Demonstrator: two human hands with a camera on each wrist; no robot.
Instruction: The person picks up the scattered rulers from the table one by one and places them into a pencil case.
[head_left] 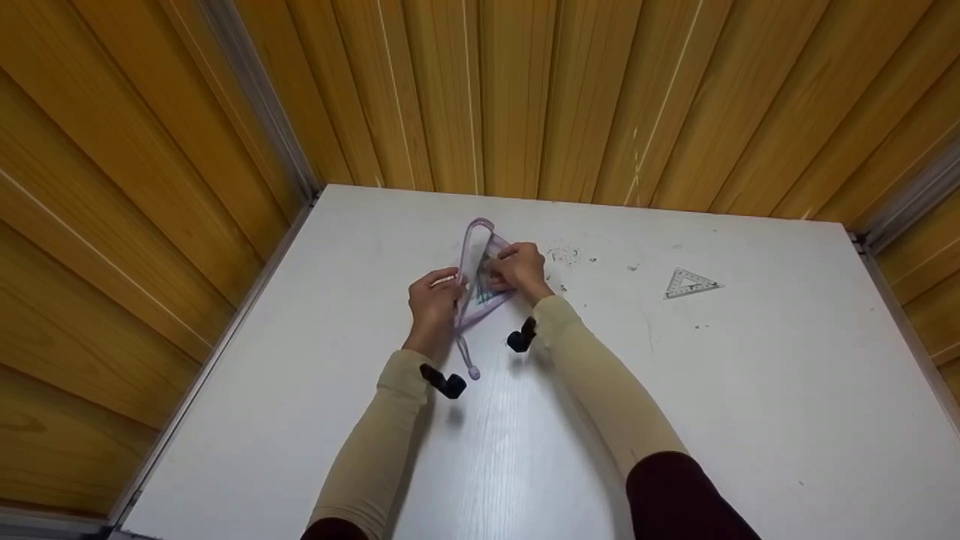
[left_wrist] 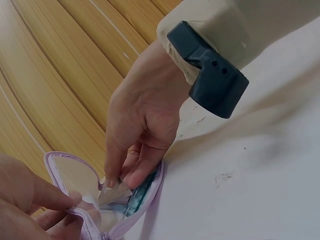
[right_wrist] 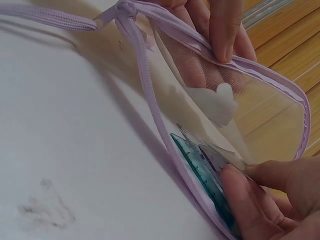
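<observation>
A mesh zip pouch with lilac trim (head_left: 484, 310) stands with its mouth spread between the two hands. My left hand (head_left: 435, 301) pinches one zipper edge between thumb and fingers. Reaching into the mouth, my right hand (head_left: 523, 268) pinches a clear plastic piece (right_wrist: 216, 156) between thumb and fingers; its far part is hidden by the hand. Beside it inside the pouch lies a teal ruler (right_wrist: 196, 165), close along the right hand's fingers. A white patch (right_wrist: 218, 102) shows on the mesh near the left hand's fingers. The lilac strap (head_left: 463, 349) hangs toward the person.
A clear set square (head_left: 688, 283) lies flat on the white table (head_left: 750, 390), well to the right of the pouch. Dark smudges (head_left: 564, 255) mark the tabletop. Wood-panelled walls (head_left: 517, 97) rise behind and at both sides. Each wrist carries a black mount (head_left: 521, 335).
</observation>
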